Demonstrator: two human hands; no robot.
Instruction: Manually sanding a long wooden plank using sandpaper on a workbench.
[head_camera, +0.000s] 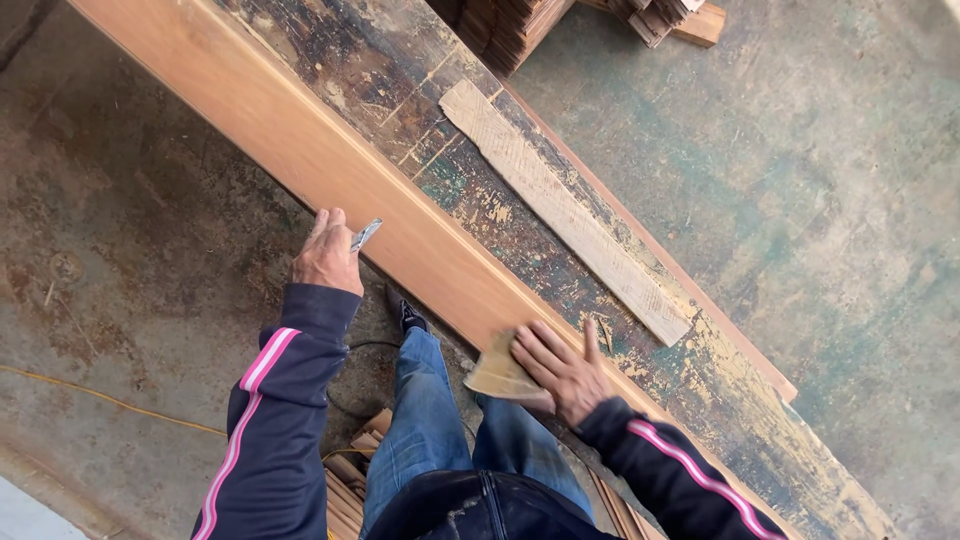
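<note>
Right hand (562, 368) lies flat, fingers spread, pressing a tan sheet of sandpaper (497, 372) onto the near edge of the long reddish plank (330, 165). Left hand (327, 258), grip closed round a small metal scraper (365, 235), hovers just beside the plank's near edge. Plank lies on a paint-stained surface (520, 240); a pale rough wood strip (560, 205) lies alongside.

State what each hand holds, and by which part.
Left hand grips a small metal tool by its lower end. Right hand presses a folded tan sheet flat on the long plank, fingers on its edge.
</note>
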